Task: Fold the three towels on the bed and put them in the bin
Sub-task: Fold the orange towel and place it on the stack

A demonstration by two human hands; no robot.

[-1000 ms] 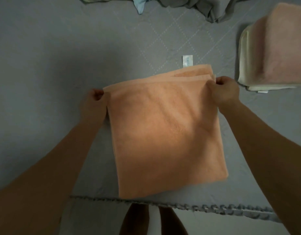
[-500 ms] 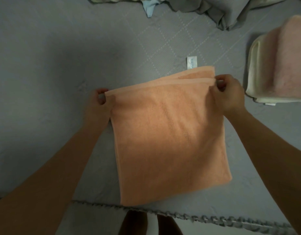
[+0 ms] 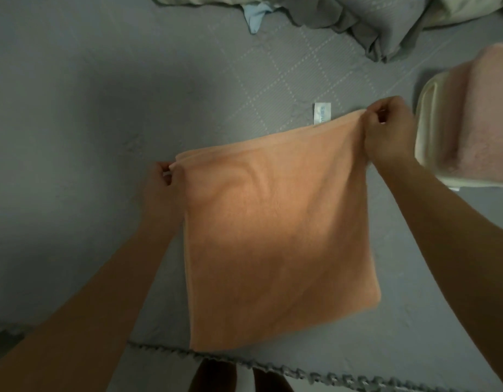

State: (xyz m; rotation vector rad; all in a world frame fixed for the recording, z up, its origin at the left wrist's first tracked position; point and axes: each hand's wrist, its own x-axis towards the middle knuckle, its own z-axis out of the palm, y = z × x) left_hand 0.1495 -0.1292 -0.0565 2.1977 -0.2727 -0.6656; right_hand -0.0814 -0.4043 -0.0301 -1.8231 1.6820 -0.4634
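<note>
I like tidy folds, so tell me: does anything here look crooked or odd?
Slightly. The orange towel lies askew, its top edge slanting up toward the right hand, which is farther up the bed than the left hand. A white tag pokes out. Nothing is spilled or damaged.

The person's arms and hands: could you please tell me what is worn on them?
Nothing is worn: the left hand and right hand are bare, with no gloves. Both forearms are uncovered to the frame edge, with no sleeves, watch or bracelets. No rings show.
</note>
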